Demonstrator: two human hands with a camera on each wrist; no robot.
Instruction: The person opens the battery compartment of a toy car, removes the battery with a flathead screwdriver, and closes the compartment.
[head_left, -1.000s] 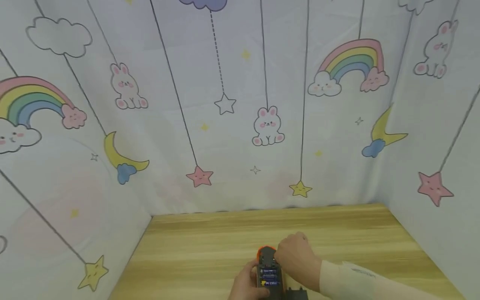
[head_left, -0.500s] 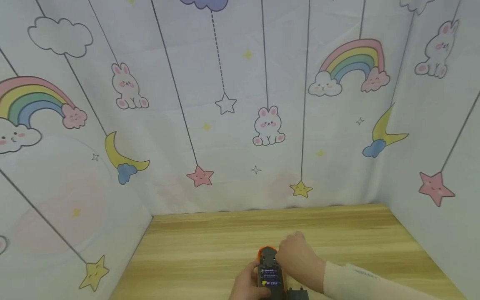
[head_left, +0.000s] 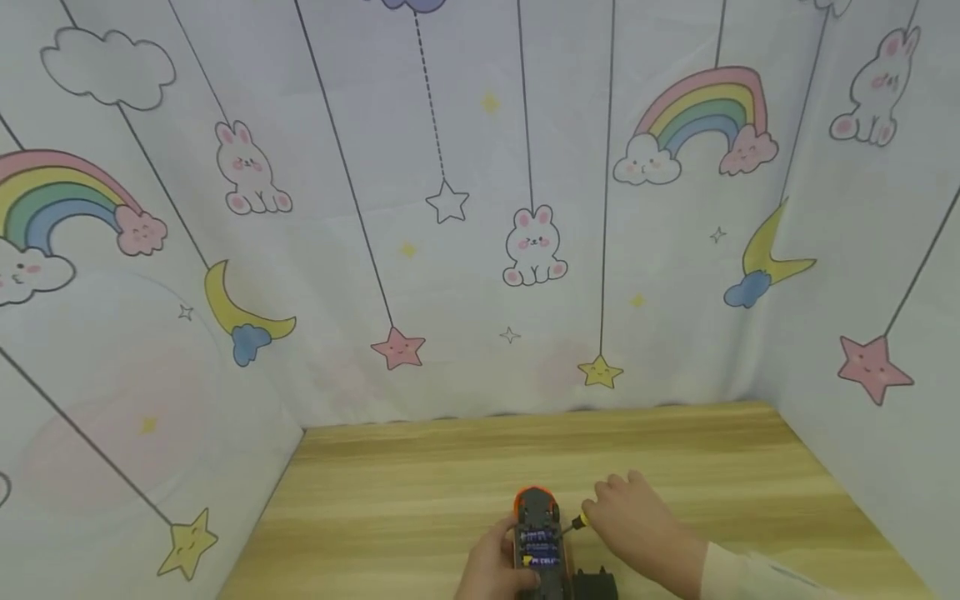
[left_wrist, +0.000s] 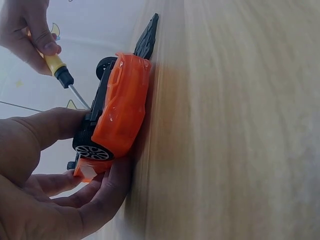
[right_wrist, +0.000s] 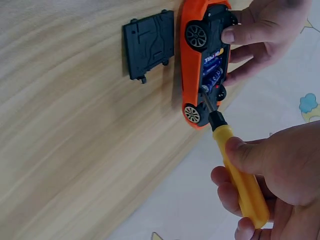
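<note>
An orange toy car [right_wrist: 189,75] lies wheels up on the table, its dark underside showing. My left hand [head_left: 491,567] holds it by the sides, thumb pressed on the underside. Blue batteries [right_wrist: 212,70] sit in the open battery compartment. My right hand [head_left: 637,521] grips the yellow handle of a screwdriver [right_wrist: 245,187]. Its metal shaft slants down into the compartment, with the tip at the end of a battery near one wheel. In the left wrist view the screwdriver [left_wrist: 55,64] leans over the car's underside, and its tip is hidden behind the car.
A black battery cover [right_wrist: 149,45] with small tabs lies flat on the wooden table [head_left: 405,475], right beside the car. White cloth [head_left: 465,375] printed with stars, rabbits and rainbows stands behind the table and along both sides.
My right hand has swung away from the car to the right, tilting the screwdriver lower, so its yellow handle now shows. The left hand keeps its grip on the car.
</note>
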